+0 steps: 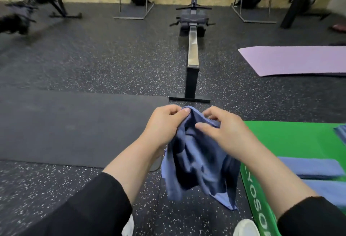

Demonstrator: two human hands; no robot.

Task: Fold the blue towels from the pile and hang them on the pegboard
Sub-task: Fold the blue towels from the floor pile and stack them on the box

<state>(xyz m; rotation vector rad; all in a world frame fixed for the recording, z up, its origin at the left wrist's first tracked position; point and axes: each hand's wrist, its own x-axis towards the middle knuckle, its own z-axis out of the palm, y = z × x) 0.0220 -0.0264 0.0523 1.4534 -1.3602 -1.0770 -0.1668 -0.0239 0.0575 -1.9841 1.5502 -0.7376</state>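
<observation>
Both hands, left hand (164, 123) and right hand (222, 129), pinch the crumpled blue cloth towel (196, 162) at its top edge; it hangs straight down below the fingers.

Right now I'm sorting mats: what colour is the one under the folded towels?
Bright green mat, seen in the head view.

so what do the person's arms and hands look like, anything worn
Both arms wear black long sleeves, the left sleeve and right sleeve pushed up so the forearms are bare. The left hand and right hand are bare: no gloves, rings, watch or bracelets visible. Fingernails look short and unpainted. No markings show on the sleeves.
</observation>
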